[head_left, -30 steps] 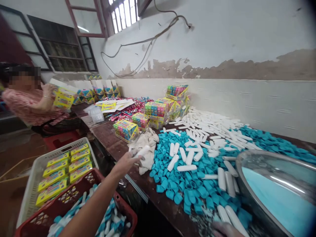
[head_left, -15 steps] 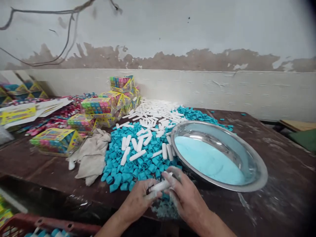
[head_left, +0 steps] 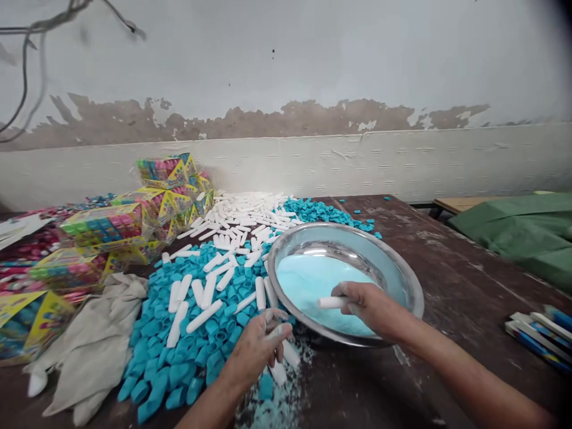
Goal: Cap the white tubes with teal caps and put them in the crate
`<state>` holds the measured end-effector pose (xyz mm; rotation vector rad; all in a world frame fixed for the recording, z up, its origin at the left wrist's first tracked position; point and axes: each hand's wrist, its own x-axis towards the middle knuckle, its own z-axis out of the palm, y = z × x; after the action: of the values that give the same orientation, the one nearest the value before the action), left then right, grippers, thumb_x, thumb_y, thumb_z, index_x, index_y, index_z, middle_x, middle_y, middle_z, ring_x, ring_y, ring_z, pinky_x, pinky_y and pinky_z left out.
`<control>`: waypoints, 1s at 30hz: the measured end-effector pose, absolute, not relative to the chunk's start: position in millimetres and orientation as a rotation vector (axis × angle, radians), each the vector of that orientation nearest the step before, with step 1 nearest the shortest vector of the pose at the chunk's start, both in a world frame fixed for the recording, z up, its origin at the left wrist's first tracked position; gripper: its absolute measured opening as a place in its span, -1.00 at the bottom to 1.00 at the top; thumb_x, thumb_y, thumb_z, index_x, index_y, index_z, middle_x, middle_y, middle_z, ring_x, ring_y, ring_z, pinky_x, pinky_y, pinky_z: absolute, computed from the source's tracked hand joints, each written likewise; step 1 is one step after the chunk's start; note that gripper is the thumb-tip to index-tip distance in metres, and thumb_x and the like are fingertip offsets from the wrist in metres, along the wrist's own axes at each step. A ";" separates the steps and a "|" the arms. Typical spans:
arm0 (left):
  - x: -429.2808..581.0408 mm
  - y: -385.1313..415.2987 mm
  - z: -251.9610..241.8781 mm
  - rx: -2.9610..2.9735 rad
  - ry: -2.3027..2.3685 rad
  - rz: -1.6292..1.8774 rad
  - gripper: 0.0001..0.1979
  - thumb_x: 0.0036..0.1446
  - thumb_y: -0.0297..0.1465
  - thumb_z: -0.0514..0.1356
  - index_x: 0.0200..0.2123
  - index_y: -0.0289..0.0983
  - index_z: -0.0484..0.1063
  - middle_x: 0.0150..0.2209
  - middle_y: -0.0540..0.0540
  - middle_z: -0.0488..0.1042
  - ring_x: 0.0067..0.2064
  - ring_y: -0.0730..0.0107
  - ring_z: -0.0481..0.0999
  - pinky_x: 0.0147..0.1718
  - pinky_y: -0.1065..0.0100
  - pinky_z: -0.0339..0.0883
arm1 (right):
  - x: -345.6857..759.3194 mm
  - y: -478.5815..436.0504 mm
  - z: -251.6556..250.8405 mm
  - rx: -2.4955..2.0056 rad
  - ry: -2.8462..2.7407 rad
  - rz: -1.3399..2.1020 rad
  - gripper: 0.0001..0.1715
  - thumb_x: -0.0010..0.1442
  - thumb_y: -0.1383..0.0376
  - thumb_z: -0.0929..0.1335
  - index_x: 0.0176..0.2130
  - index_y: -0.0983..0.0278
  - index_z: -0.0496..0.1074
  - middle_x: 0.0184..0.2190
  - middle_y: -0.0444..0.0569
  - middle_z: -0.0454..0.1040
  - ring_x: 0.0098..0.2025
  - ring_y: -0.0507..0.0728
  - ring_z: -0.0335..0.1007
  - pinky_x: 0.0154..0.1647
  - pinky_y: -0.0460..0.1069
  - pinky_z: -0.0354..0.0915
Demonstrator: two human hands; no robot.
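My right hand [head_left: 369, 304] is over the steel bowl [head_left: 413, 292], its fingers closed on a white tube [head_left: 331, 302]. Pale blue powder [head_left: 304, 277] lies in the bowl beneath it. Left of the bowl, my left hand [head_left: 263, 342] has curled, powdery fingers; whether they hold anything small cannot be made out. White tubes [head_left: 291, 354] lie just beside its fingertips, near spilled powder. Blue caps [head_left: 165, 351] form a heap to its left, with several white tubes on top.
Packed colourful boxes [head_left: 107, 223] are stacked at the left, behind a beige cloth [head_left: 96, 345]. More white tubes [head_left: 250, 205] and blue caps [head_left: 317, 211] lie at the back. Green fabric [head_left: 522, 232] and blue-white packets [head_left: 540, 333] are at the right.
My hands have parted. My right hand has moved right, over the bowl, with a white tube, while my left hand stays by the caps. The view has turned right.
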<state>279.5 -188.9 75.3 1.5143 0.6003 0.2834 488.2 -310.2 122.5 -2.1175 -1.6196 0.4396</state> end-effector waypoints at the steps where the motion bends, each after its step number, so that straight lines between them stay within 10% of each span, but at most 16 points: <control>1: 286.6 -184.2 72.3 1.474 0.620 0.299 -0.52 -0.05 -0.04 0.12 -0.25 -0.35 0.24 -0.49 -0.02 0.36 -0.65 0.53 0.28 -0.73 0.49 0.09 | 497.6 -305.6 121.0 -2.160 -1.630 0.453 -0.74 -0.05 0.44 0.26 -0.31 0.28 0.42 -0.42 -0.09 0.46 -0.35 0.10 0.34 -0.36 -0.08 0.17; 15: 316.2 -172.1 64.4 1.293 0.689 0.352 -0.62 -0.11 -0.10 0.21 -0.45 -0.29 0.22 -0.71 0.10 0.23 -0.71 0.53 0.23 -0.73 0.50 0.07 | 525.4 -230.5 93.1 -2.422 -2.243 0.362 -0.73 -0.09 0.60 0.24 -0.49 0.41 0.48 -0.42 0.22 0.49 -0.18 0.28 0.32 -0.19 0.07 0.12; 26: 317.5 -170.6 66.2 1.247 0.665 0.332 -0.60 -0.14 -0.08 0.21 -0.45 -0.29 0.22 -0.66 0.08 0.24 -0.67 0.51 0.27 -0.73 0.50 0.06 | 531.8 -225.0 80.7 -1.882 -1.980 1.214 -0.73 -0.02 0.36 0.30 -0.27 0.35 0.48 -0.40 -0.16 0.51 -0.34 0.03 0.38 -0.37 -0.16 0.24; 30: 317.5 -171.7 65.1 1.236 0.660 0.349 -0.61 -0.13 -0.09 0.21 -0.47 -0.29 0.20 -0.66 0.08 0.23 -0.67 0.50 0.27 -0.74 0.50 0.06 | 545.7 -227.0 90.1 -2.088 -2.194 0.880 -0.69 -0.08 0.45 0.31 -0.26 0.30 0.49 -0.38 -0.10 0.51 -0.32 0.09 0.39 -0.33 -0.10 0.22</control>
<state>317.5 -171.7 65.1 1.2359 0.6597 0.3489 545.7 -227.0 90.1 -2.0880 -2.1936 0.8802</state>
